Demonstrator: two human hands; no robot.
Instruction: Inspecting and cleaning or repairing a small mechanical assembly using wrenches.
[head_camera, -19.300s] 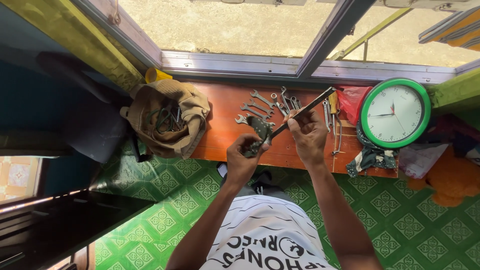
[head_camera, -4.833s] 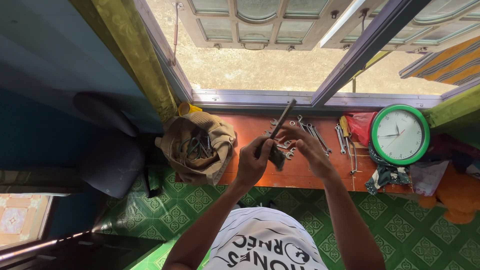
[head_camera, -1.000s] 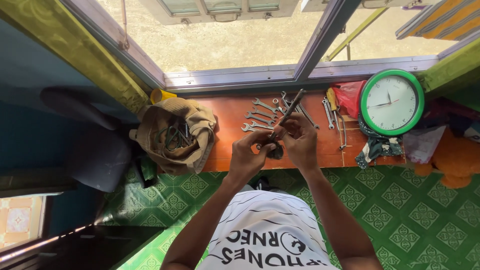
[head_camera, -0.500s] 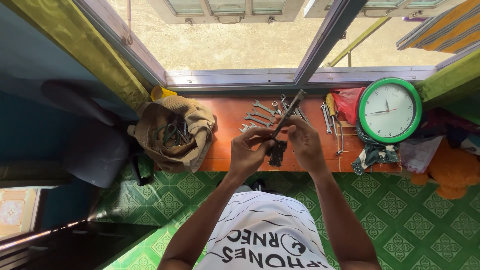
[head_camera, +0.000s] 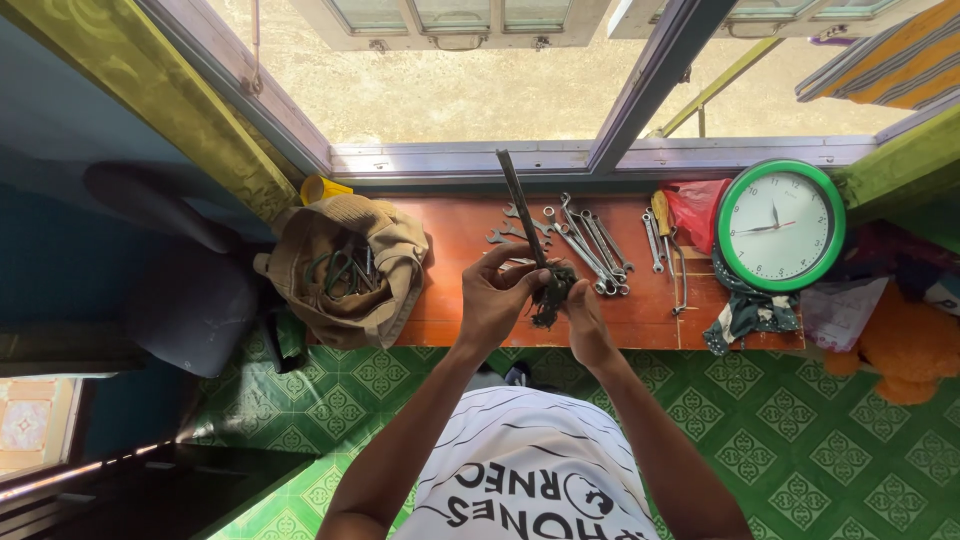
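My left hand (head_camera: 497, 300) grips a long dark metal tool (head_camera: 521, 205) near its lower end, and the shaft points up toward the window. My right hand (head_camera: 585, 322) presses a dark rag (head_camera: 549, 297) against the base of that tool. Both hands hover over the near edge of an orange wooden board (head_camera: 455, 240). Several wrenches (head_camera: 585, 240) lie in a row on the board just beyond my fingers.
A tan tool bag (head_camera: 345, 268) with tools inside sits at the board's left end. A green-rimmed wall clock (head_camera: 780, 225) lies at the right, beside a red bag (head_camera: 697, 208) and a yellow-handled screwdriver (head_camera: 662, 215). Green patterned floor (head_camera: 820, 440) lies below.
The long tool has swung from leaning right to nearly upright. My hands have stayed at the board's near edge, and the rag has remained at the tool's base.
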